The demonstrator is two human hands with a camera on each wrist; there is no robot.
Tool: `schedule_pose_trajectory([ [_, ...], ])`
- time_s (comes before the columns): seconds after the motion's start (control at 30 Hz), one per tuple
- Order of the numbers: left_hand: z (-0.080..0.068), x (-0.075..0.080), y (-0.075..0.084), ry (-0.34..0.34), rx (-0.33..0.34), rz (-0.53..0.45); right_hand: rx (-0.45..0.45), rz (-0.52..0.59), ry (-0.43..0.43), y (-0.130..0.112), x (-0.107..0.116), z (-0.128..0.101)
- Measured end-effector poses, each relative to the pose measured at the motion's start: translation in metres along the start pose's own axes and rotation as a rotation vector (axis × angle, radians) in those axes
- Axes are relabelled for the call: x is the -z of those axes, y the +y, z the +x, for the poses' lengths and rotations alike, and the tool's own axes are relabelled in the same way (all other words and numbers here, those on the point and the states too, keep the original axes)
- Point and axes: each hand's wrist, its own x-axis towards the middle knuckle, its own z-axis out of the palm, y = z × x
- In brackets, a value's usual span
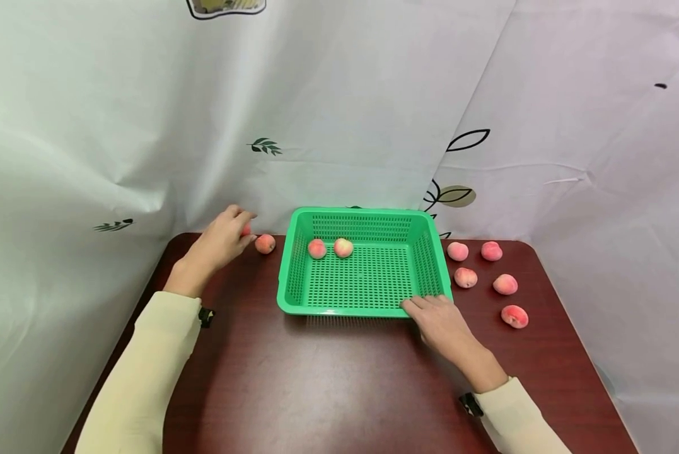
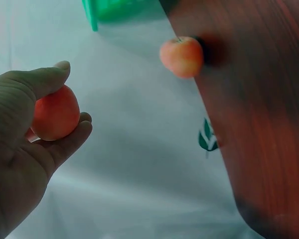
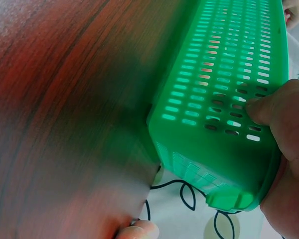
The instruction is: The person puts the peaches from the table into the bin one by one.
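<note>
Head view: grasp of both my hands about a green basket (image 1: 350, 311). My left hand (image 1: 222, 236), at the far left of the table (image 1: 339, 378), grasps a held peach (image 2: 57, 113) between thumb and fingers; part of the fruit's surface shows between them. My right hand (image 1: 442, 326) grips the basket by its rim at the near right corner, the thumb against the outer wall (best seen from the right wrist). Inside the basket, toward the far left, lie a redder peach (image 1: 316, 248) and, just beside it, a paler peach (image 1: 343, 248). A loose peach (image 1: 265, 244) sits at the table's far edge, between my left hand and the basket. To the right of the basket lie five peaches (image 1: 466, 277), apart from one another.

Possible faults, in my judgement: the loose peach is the likeliest to be lost, since a brush from my left fingers could roll it over the far edge, toward the cloth (image 1: 345, 94). The held peach could slip if my pinch slackened, or bruise if I squeezed harder. Too much weight from my right hand on the rim could tip the basket and set its two fruits rolling; a shove to the right could drive its wall into the nearest of the five.
</note>
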Motion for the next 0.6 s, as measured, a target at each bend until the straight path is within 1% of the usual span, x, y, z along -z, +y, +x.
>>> schedule_pose_trajectory([
  [0.1,0.003,0.002,0.008,-0.010,-0.016,-0.006,-0.001,-0.001,-0.002,0.000,0.000,0.000],
  [0.3,0.011,0.003,0.024,-0.035,-0.025,-0.026,0.001,0.004,0.004,-0.001,0.001,0.000],
  [0.4,0.016,0.003,0.032,-0.034,-0.041,-0.029,0.003,0.008,0.008,-0.002,0.002,0.001],
  [0.53,0.023,0.003,0.043,-0.045,-0.069,-0.024,0.003,0.008,0.002,-0.002,0.003,0.001],
  [0.6,0.028,0.003,0.049,-0.055,-0.070,-0.026,0.000,0.005,0.000,-0.001,0.004,0.000],
])
